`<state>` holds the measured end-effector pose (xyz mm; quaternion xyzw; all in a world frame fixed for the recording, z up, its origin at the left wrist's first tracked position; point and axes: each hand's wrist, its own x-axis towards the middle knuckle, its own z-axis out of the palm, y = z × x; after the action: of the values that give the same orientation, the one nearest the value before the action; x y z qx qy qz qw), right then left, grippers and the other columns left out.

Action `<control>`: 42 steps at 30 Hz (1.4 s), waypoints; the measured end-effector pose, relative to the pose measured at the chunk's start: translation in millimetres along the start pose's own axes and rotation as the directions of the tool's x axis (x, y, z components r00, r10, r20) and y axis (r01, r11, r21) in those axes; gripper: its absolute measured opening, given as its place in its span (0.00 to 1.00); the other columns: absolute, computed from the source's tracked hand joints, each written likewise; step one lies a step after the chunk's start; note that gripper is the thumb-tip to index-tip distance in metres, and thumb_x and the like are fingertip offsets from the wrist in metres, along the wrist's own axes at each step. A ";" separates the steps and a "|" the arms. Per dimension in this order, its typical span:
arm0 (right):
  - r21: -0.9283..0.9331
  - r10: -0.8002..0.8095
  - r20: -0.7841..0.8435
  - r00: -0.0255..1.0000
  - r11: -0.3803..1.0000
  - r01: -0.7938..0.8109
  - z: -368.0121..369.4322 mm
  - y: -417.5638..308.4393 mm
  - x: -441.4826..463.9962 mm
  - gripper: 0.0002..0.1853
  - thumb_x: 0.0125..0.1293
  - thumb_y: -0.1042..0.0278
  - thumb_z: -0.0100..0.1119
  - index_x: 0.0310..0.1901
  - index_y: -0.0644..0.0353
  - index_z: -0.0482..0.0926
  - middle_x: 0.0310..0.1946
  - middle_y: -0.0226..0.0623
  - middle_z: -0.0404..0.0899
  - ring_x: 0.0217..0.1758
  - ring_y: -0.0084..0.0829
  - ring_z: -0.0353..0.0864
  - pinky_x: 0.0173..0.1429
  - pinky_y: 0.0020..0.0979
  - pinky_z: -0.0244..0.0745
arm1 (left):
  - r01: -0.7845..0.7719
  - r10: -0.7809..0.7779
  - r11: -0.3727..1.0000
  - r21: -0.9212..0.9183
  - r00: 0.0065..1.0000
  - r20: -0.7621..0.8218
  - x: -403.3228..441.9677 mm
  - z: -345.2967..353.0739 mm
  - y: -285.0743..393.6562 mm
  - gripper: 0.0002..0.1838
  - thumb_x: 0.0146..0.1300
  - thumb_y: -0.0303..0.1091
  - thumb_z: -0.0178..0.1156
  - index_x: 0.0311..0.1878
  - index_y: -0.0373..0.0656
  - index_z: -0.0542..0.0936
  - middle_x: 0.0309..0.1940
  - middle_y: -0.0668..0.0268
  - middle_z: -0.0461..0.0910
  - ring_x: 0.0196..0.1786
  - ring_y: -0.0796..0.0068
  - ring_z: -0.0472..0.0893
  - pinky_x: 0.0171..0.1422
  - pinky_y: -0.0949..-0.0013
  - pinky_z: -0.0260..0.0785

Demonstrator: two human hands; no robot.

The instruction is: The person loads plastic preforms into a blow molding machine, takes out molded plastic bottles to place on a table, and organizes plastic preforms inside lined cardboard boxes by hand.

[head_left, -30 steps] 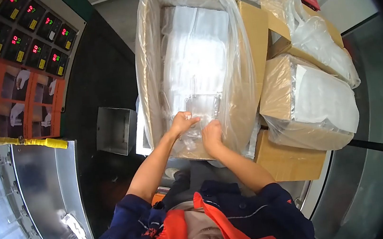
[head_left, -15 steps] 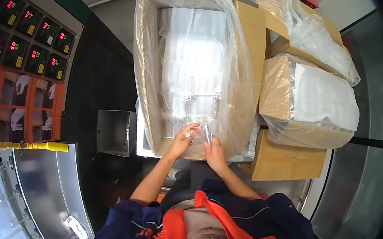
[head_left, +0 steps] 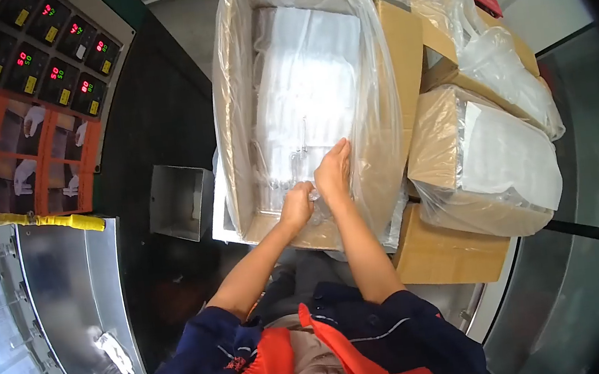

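A carton lined with a clear plastic bag stands in front of me. Inside, a white sheet covers most of the contents, and several clear plastic pieces lie at the near end. My left hand is closed over that near end, with a bit of clear plastic showing at its fingers. Close beside it, my right hand is curled by the bag's right inner side. Its fingers are bent and hide whatever they hold.
To the right sit another bagged carton, a carton behind it and a closed carton below. A metal bin is on the dark surface at left. Beyond it are a metal tray and a display panel.
My right hand has moved forward and up into the carton's right side. My left hand has shifted slightly right and its fingers have closed more. The view has tilted slightly.
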<state>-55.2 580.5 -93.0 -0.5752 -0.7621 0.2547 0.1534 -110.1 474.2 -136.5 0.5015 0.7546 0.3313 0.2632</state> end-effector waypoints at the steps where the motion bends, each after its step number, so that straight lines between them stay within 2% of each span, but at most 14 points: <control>1: -0.009 0.039 0.061 0.997 0.999 -0.039 -3.2 -2.2 5.8 0.34 0.53 0.85 0.50 0.61 0.85 0.50 0.56 0.66 0.60 0.59 0.57 0.65 0.65 0.45 0.60 | 0.035 -0.035 0.999 0.005 0.999 -0.030 0.9 1.6 -0.8 0.10 0.49 0.19 0.52 0.38 0.32 0.75 0.38 0.42 0.77 0.42 0.43 0.77 0.48 0.51 0.69; 4: -0.190 0.076 0.192 0.979 0.981 -0.039 10.6 7.8 16.1 0.26 0.54 0.80 0.51 0.55 0.84 0.62 0.53 0.64 0.66 0.50 0.53 0.73 0.56 0.44 0.70 | 0.162 -0.161 0.987 0.014 0.986 -0.043 3.5 1.2 2.6 0.08 0.51 0.21 0.52 0.36 0.30 0.73 0.35 0.40 0.77 0.41 0.42 0.77 0.47 0.49 0.68; 7: -0.561 -0.037 0.362 0.932 0.790 0.249 11.0 11.0 5.4 0.17 0.57 0.71 0.55 0.44 0.75 0.76 0.45 0.53 0.75 0.45 0.47 0.76 0.50 0.40 0.73 | 0.263 -0.264 0.964 0.027 0.963 0.047 8.5 4.3 -2.7 0.07 0.53 0.23 0.54 0.36 0.31 0.75 0.34 0.41 0.77 0.40 0.43 0.77 0.46 0.50 0.69; 12: -0.707 -0.010 0.540 0.842 0.537 0.460 16.1 15.4 -16.7 0.12 0.58 0.61 0.56 0.39 0.55 0.84 0.42 0.38 0.80 0.47 0.38 0.76 0.44 0.34 0.70 | 0.350 -0.349 0.934 -0.074 0.937 0.024 11.1 -7.1 -2.0 0.08 0.54 0.31 0.62 0.28 0.36 0.78 0.26 0.49 0.79 0.35 0.47 0.80 0.39 0.55 0.71; 16: -0.714 -0.064 0.661 0.748 0.254 0.652 3.9 13.5 -28.7 0.11 0.60 0.62 0.54 0.40 0.50 0.84 0.40 0.34 0.82 0.47 0.33 0.77 0.41 0.33 0.68 | 0.340 -0.312 0.907 -0.248 0.939 0.144 2.5 -13.8 -5.1 0.10 0.53 0.34 0.66 0.26 0.40 0.76 0.22 0.58 0.77 0.26 0.69 0.75 0.34 0.66 0.68; 18: -0.677 -0.060 0.687 0.724 0.308 0.668 -0.5 15.7 -36.7 0.11 0.60 0.62 0.53 0.40 0.51 0.84 0.35 0.34 0.82 0.43 0.34 0.79 0.38 0.34 0.70 | 0.311 -0.279 0.909 -0.278 0.948 0.151 -7.4 7.0 -38.8 0.08 0.54 0.34 0.65 0.35 0.41 0.81 0.25 0.64 0.80 0.27 0.79 0.76 0.33 0.70 0.69; 21: -0.614 -0.081 0.641 0.763 0.543 0.573 -18.6 6.0 -47.1 0.11 0.61 0.61 0.54 0.36 0.56 0.83 0.29 0.37 0.82 0.36 0.38 0.82 0.33 0.37 0.73 | 0.023 -0.103 0.882 -0.470 0.984 -0.146 -20.3 8.6 -46.0 0.19 0.57 0.34 0.64 0.53 0.45 0.76 0.31 0.70 0.77 0.32 0.85 0.71 0.36 0.75 0.67; 24: -0.452 -0.167 0.428 0.888 0.812 0.370 -55.0 -8.5 -62.7 0.12 0.62 0.62 0.54 0.33 0.62 0.80 0.27 0.44 0.80 0.32 0.43 0.82 0.31 0.39 0.75 | 0.376 -0.317 0.567 -0.733 0.921 0.227 -13.9 -14.3 -11.4 0.27 0.61 0.34 0.62 0.63 0.48 0.67 0.36 0.72 0.74 0.38 0.84 0.70 0.40 0.77 0.66; 27: -0.277 -0.181 0.213 0.960 0.931 0.237 -59.2 -4.3 -75.1 0.13 0.61 0.62 0.56 0.28 0.66 0.77 0.26 0.51 0.79 0.31 0.49 0.81 0.33 0.43 0.75 | 0.395 -0.261 0.406 -0.824 0.914 0.310 2.9 -9.7 -6.7 0.26 0.63 0.34 0.60 0.64 0.48 0.66 0.42 0.71 0.77 0.38 0.84 0.72 0.39 0.79 0.66; 30: -0.219 -0.156 0.159 0.975 0.957 0.189 -45.2 8.4 -87.3 0.15 0.61 0.62 0.57 0.27 0.68 0.76 0.27 0.54 0.78 0.32 0.51 0.80 0.37 0.44 0.75 | 0.388 -0.120 0.309 -0.868 0.922 0.369 15.2 -32.0 15.7 0.23 0.64 0.35 0.59 0.61 0.43 0.69 0.49 0.67 0.79 0.49 0.82 0.73 0.54 0.74 0.66; 34: -0.313 -0.261 0.228 0.938 0.893 0.324 -31.7 20.4 -93.4 0.07 0.58 0.73 0.53 0.30 0.70 0.76 0.29 0.52 0.77 0.31 0.45 0.80 0.39 0.40 0.75 | 0.202 -0.094 0.864 -0.461 0.965 0.246 32.0 -28.8 6.5 0.19 0.61 0.33 0.59 0.56 0.44 0.75 0.48 0.61 0.79 0.43 0.77 0.78 0.49 0.72 0.70; 37: -0.269 -0.318 0.295 0.901 0.877 0.398 -38.8 12.7 -90.2 0.07 0.55 0.76 0.51 0.31 0.69 0.78 0.30 0.52 0.79 0.33 0.46 0.81 0.39 0.43 0.76 | 0.008 0.019 0.985 -0.171 0.988 0.151 48.0 -18.1 10.3 0.16 0.57 0.29 0.60 0.51 0.44 0.77 0.45 0.56 0.79 0.39 0.65 0.81 0.44 0.66 0.73; 39: -0.255 -0.148 0.506 0.850 0.915 0.311 -42.5 6.5 -83.1 0.11 0.57 0.67 0.55 0.33 0.68 0.78 0.32 0.54 0.79 0.36 0.50 0.81 0.43 0.45 0.75 | -0.208 0.205 0.977 0.048 0.977 0.063 63.4 -11.9 8.8 0.13 0.54 0.28 0.61 0.44 0.43 0.79 0.41 0.53 0.80 0.37 0.56 0.81 0.40 0.61 0.73; 42: -0.241 -0.091 0.609 0.788 0.925 0.293 -35.2 7.8 -80.2 0.14 0.58 0.61 0.56 0.35 0.66 0.79 0.34 0.55 0.80 0.39 0.51 0.81 0.46 0.46 0.74 | -0.170 0.178 0.977 0.126 0.983 -0.054 82.8 -26.2 50.4 0.05 0.51 0.28 0.61 0.31 0.39 0.78 0.33 0.53 0.80 0.37 0.51 0.79 0.38 0.54 0.71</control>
<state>-7.1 512.9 -63.7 -0.4036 -0.8580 0.2741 -0.1604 -129.6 559.1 -86.6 0.5695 0.7346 0.3231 0.1777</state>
